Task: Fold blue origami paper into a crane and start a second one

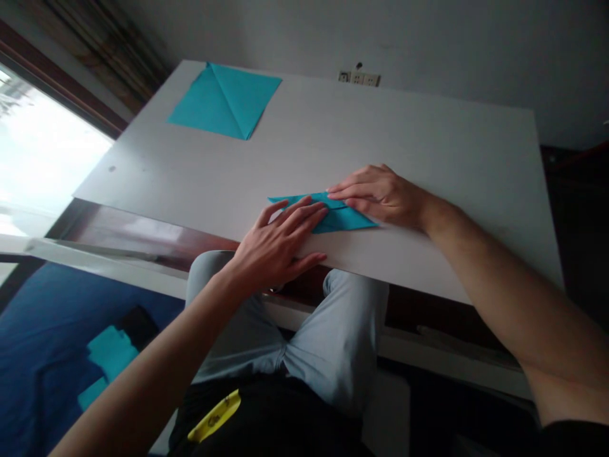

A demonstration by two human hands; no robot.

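Both hands — left hand (278,244) and right hand (378,193) — press flat, fingers extended, on a folded teal paper triangle (345,219) at the white desk's (428,146) near edge.

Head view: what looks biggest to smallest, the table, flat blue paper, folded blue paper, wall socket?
1. table
2. flat blue paper
3. folded blue paper, partly covered, so less sure
4. wall socket

The folded paper (340,218) under the fingers (304,212) is plain turquoise, as is the creased square sheet (223,101) at the far corner of the pale grey surface (428,146), while the trousers (333,336) are light blue and the bed (42,343) deep blue.
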